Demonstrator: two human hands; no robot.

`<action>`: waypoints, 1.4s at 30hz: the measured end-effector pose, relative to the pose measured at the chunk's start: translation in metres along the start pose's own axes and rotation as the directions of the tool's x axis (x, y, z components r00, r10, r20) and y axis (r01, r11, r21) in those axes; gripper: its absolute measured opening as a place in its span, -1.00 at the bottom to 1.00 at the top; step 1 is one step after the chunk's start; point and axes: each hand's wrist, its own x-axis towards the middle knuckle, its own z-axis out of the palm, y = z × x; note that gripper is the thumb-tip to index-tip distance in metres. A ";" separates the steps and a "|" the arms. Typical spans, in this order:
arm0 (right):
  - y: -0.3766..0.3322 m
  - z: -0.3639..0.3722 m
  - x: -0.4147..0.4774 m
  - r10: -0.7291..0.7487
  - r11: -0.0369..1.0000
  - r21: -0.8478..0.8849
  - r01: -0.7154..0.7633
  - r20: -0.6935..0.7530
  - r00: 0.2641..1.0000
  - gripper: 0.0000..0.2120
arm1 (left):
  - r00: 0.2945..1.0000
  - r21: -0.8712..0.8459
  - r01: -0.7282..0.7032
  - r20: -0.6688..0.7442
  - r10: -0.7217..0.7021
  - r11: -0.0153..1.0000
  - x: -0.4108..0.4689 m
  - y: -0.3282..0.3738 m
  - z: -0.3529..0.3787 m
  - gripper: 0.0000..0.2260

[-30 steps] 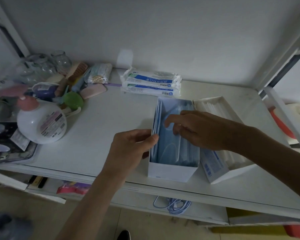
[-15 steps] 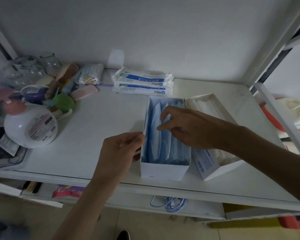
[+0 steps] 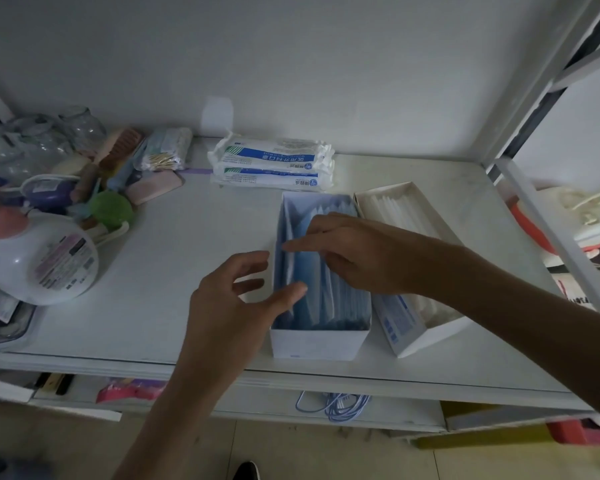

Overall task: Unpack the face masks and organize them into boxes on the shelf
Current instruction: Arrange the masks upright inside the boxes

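A white open box [image 3: 312, 344] stands on the white shelf [image 3: 174, 244], filled with blue face masks [image 3: 321, 306] standing on edge. My right hand [image 3: 354, 251] lies flat over the masks, fingers stretched toward the box's left wall. Beside that wall hovers my left hand [image 3: 236, 299], fingers spread, thumb tip over the box's edge, holding nothing. A second open box [image 3: 409, 327] with white masks [image 3: 395, 209] sits to the right, partly under my right forearm. Two sealed mask packs [image 3: 274, 164] lie stacked at the back.
Clutter fills the shelf's left: a white pump bottle [image 3: 42, 261], a green ball [image 3: 111, 209], glass jars [image 3: 49, 133], soaps and a cotton swab pack [image 3: 163, 157]. A metal shelf post [image 3: 548, 237] stands at right. A blue cord [image 3: 336, 405] lies on the lower shelf.
My left hand let go of the box's left wall and opened its fingers. My right hand flattened and slid left across the masks.
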 end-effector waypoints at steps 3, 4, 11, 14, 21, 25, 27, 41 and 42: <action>0.003 -0.002 0.000 0.030 0.999 0.038 -0.028 -0.050 0.998 -0.63 | 0.999 -0.085 0.045 0.033 -0.042 0.995 0.001 0.002 0.001 -0.52; 0.004 -0.003 0.000 0.027 0.999 0.029 -0.025 -0.064 0.998 -0.67 | 0.999 -0.106 0.049 0.028 -0.047 0.993 0.000 0.002 0.001 -0.63; 0.007 -0.003 0.000 0.008 0.998 -0.066 -0.013 -0.070 0.998 -0.82 | 0.998 -0.157 0.067 0.010 -0.067 0.985 -0.001 -0.001 0.004 -0.87; -0.002 -0.009 -0.003 0.123 0.992 0.008 -0.124 -0.205 0.971 -0.71 | 0.998 -0.115 0.069 -0.007 -0.070 0.991 -0.003 -0.003 0.007 -0.76; -0.020 -0.033 -0.021 0.422 0.907 0.040 -0.420 -0.129 0.898 -0.67 | 0.987 0.063 0.091 0.124 -0.098 0.994 -0.005 0.021 0.020 -0.01; -0.029 -0.035 -0.024 0.441 0.861 0.263 -0.435 0.038 0.897 -0.55 | 0.982 0.043 0.087 0.166 -0.093 0.995 0.000 0.025 0.030 -0.04; -0.028 -0.035 -0.026 0.478 0.803 0.412 -0.432 -0.012 0.878 -0.53 | 0.990 -0.008 0.051 0.135 -0.049 0.999 0.000 0.024 0.030 -0.24; -0.039 0.005 -0.043 0.385 0.922 0.051 -0.384 -0.009 0.923 -0.58 | 0.979 -0.353 0.201 0.080 -0.185 0.914 0.005 0.008 0.024 -0.75; -0.037 0.005 -0.044 0.382 0.924 0.048 -0.380 -0.039 0.923 -0.60 | 0.977 -0.367 0.211 0.084 -0.194 0.906 0.005 0.007 0.025 -0.76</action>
